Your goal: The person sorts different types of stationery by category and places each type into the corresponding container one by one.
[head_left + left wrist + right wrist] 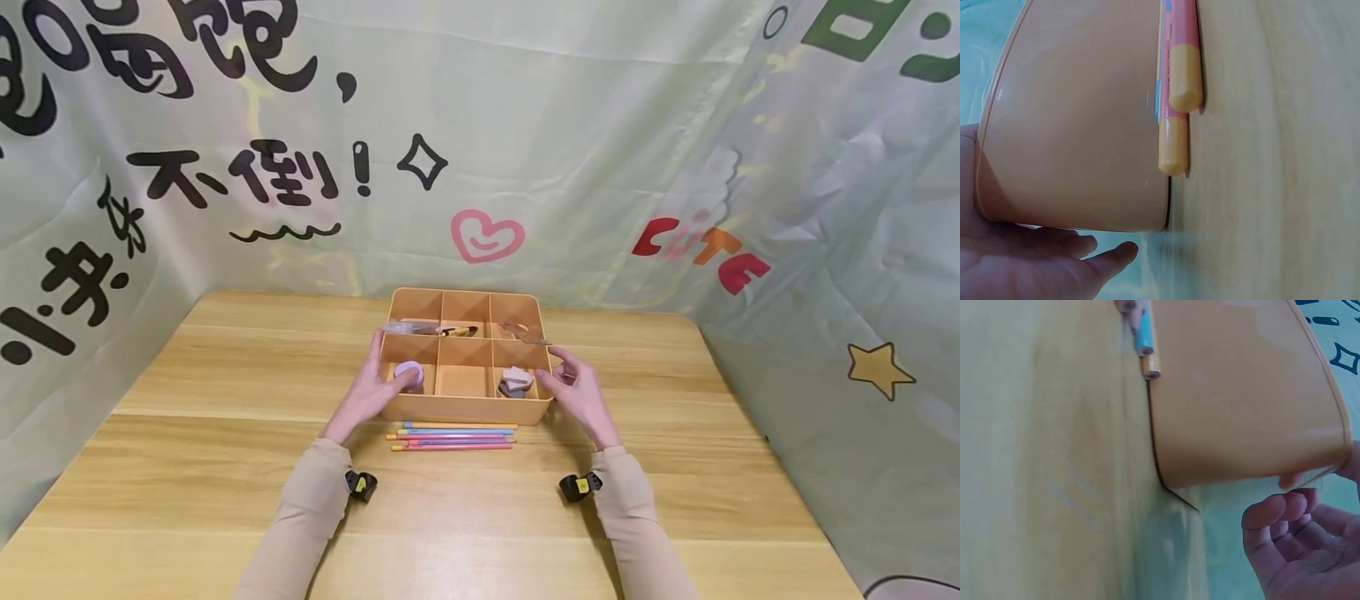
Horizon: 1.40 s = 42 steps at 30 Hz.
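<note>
A tan six-compartment organizer box (465, 409) stands on the table between both hands. My left hand (365, 395) grips its left end, thumb over the rim beside a purple round item (408, 372) in the front left compartment. At the opposite end my right hand (582, 393) holds the rim, with the thumb inside and fingers curled along the outside. White and grey eraser-like blocks (516, 380) lie in the front right compartment. Several colored pencils (453, 437) lie side by side along the box's front wall.
The back row holds a clear plastic item (411, 327) at left, a small yellow-and-black item (459, 332) in the middle and a transparent piece (523, 333) at right. A printed cloth (585, 150) hangs behind the wooden table (255, 375).
</note>
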{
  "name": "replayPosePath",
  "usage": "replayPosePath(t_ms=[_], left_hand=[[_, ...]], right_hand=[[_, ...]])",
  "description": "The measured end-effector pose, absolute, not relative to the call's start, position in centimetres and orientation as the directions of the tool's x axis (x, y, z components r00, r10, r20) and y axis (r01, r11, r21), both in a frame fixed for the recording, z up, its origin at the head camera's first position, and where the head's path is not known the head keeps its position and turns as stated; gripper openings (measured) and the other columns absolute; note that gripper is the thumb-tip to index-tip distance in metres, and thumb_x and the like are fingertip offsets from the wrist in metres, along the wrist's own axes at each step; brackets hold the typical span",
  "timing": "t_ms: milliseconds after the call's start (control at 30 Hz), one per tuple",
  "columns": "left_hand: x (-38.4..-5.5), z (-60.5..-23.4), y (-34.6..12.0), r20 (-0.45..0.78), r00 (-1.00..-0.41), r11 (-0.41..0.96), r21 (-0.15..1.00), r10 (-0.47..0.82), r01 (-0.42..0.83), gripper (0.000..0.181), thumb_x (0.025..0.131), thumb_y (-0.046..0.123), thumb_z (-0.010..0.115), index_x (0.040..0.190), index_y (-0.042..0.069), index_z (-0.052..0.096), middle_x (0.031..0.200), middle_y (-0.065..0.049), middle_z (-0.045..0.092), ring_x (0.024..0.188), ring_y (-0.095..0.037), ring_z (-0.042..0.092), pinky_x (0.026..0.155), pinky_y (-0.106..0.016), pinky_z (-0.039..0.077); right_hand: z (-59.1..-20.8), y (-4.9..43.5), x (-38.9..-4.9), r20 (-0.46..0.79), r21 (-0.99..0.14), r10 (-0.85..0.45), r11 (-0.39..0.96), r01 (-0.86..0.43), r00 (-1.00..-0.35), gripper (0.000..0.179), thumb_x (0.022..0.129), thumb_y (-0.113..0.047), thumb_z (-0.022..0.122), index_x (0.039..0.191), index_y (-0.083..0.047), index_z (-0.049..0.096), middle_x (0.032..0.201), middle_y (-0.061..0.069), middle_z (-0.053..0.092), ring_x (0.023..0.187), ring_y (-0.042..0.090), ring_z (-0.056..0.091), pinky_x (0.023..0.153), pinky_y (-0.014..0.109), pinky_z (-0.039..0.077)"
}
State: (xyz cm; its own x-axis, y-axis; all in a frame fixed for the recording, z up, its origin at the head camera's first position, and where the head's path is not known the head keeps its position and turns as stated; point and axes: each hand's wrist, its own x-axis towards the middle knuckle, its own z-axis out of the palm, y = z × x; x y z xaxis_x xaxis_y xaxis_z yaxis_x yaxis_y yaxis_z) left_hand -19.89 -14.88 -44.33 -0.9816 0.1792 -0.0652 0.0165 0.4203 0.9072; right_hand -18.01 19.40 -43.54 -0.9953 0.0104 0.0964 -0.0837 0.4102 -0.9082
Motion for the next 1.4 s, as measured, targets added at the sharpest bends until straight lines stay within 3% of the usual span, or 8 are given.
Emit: replayPosePath(t_ms=[367, 500, 600, 700, 900, 1000, 1133, 1400], left_hand=[[-19.6, -43.2, -15.3, 0.036, -0.982, 0.456, 0.882, 0.187, 0.12, 0.113, 0.095, 0.045, 0.066, 0.158, 0.018, -0.023, 0.17, -0.009, -0.016, 0.158, -0.039, 0.0, 0.126, -0.061, 0.009], [-19.2, -41.8, -15.7, 0.132, -0.977, 0.493, 0.847, 0.168, 0.199, 0.114, 0.093, 0.043, 0.07, 0.161, 0.014, -0.017, 0.17, -0.014, -0.012, 0.157, -0.041, 0.001, 0.126, -0.062, 0.009], [-18.7, -40.7, -15.8, 0.25, -0.955, 0.528, 0.796, 0.161, 0.297, 0.108, 0.09, 0.038, 0.075, 0.163, 0.01, 0.0, 0.171, -0.018, 0.001, 0.157, -0.041, 0.008, 0.125, -0.064, 0.013], [-18.0, -39.6, -15.5, 0.393, -0.9, 0.557, 0.712, 0.189, 0.428, 0.092, 0.087, 0.029, 0.079, 0.159, 0.006, 0.025, 0.166, -0.018, 0.023, 0.152, -0.04, 0.026, 0.122, -0.063, 0.025], [-16.3, -37.7, -14.1, 0.561, -0.742, 0.56, 0.504, 0.367, 0.658, 0.051, 0.081, 0.012, 0.084, 0.126, 0.002, 0.063, 0.131, -0.014, 0.062, 0.124, -0.032, 0.058, 0.104, -0.048, 0.052], [-15.4, -37.0, -13.4, 0.55, -0.683, 0.55, 0.417, 0.482, 0.724, 0.033, 0.081, 0.01, 0.084, 0.111, 0.005, 0.07, 0.114, -0.01, 0.07, 0.106, -0.025, 0.066, 0.091, -0.039, 0.059], [-14.3, -36.5, -12.6, 0.449, -0.644, 0.542, 0.348, 0.619, 0.765, 0.014, 0.083, 0.008, 0.081, 0.096, 0.008, 0.074, 0.096, -0.002, 0.073, 0.087, -0.015, 0.068, 0.08, -0.03, 0.059], [-12.7, -37.0, -10.7, 0.218, -0.67, 0.612, 0.281, 0.71, 0.74, 0.011, 0.08, 0.002, 0.08, 0.078, 0.011, 0.073, 0.077, 0.005, 0.072, 0.069, -0.008, 0.063, 0.064, -0.021, 0.053]], right_hand=[[-43.9, 19.0, -18.2, 0.155, -0.906, 0.05, 0.405, -0.121, -0.987, 0.05, 0.093, 0.001, 0.06, 0.142, 0.008, 0.05, 0.069, 0.001, 0.055, 0.054, 0.013, 0.053, 0.052, 0.019, 0.045], [-44.0, 19.0, -18.2, 0.147, -0.908, 0.05, 0.402, -0.115, -0.988, 0.05, 0.093, 0.001, 0.059, 0.142, 0.007, 0.05, 0.07, 0.003, 0.054, 0.052, 0.017, 0.054, 0.05, 0.02, 0.046], [-44.0, 19.0, -18.2, 0.142, -0.909, 0.051, 0.402, -0.11, -0.989, 0.05, 0.093, 0.001, 0.059, 0.142, 0.007, 0.05, 0.07, 0.003, 0.054, 0.051, 0.017, 0.054, 0.049, 0.02, 0.046], [-44.0, 18.9, -18.2, 0.138, -0.911, 0.048, 0.398, -0.107, -0.989, 0.05, 0.094, 0.002, 0.058, 0.143, 0.007, 0.049, 0.07, 0.005, 0.054, 0.05, 0.016, 0.052, 0.048, 0.021, 0.045], [-44.1, 18.9, -18.1, 0.128, -0.919, 0.05, 0.381, -0.1, -0.991, 0.05, 0.094, 0.003, 0.058, 0.143, 0.007, 0.049, 0.071, 0.009, 0.055, 0.049, 0.012, 0.05, 0.048, 0.021, 0.045], [-44.1, 18.9, -18.2, 0.133, -0.919, 0.05, 0.381, -0.104, -0.99, 0.05, 0.094, 0.003, 0.058, 0.143, 0.007, 0.05, 0.071, 0.01, 0.055, 0.049, 0.011, 0.05, 0.048, 0.02, 0.044], [-44.2, 18.9, -18.2, 0.137, -0.914, 0.045, 0.39, -0.109, -0.99, 0.05, 0.094, 0.002, 0.057, 0.143, 0.007, 0.049, 0.072, 0.013, 0.057, 0.049, 0.009, 0.049, 0.048, 0.02, 0.043], [-44.3, 18.9, -18.0, 0.129, -0.914, 0.047, 0.393, -0.101, -0.991, 0.051, 0.094, 0.001, 0.057, 0.144, 0.006, 0.049, 0.072, 0.01, 0.056, 0.05, 0.008, 0.048, 0.049, 0.02, 0.043]])
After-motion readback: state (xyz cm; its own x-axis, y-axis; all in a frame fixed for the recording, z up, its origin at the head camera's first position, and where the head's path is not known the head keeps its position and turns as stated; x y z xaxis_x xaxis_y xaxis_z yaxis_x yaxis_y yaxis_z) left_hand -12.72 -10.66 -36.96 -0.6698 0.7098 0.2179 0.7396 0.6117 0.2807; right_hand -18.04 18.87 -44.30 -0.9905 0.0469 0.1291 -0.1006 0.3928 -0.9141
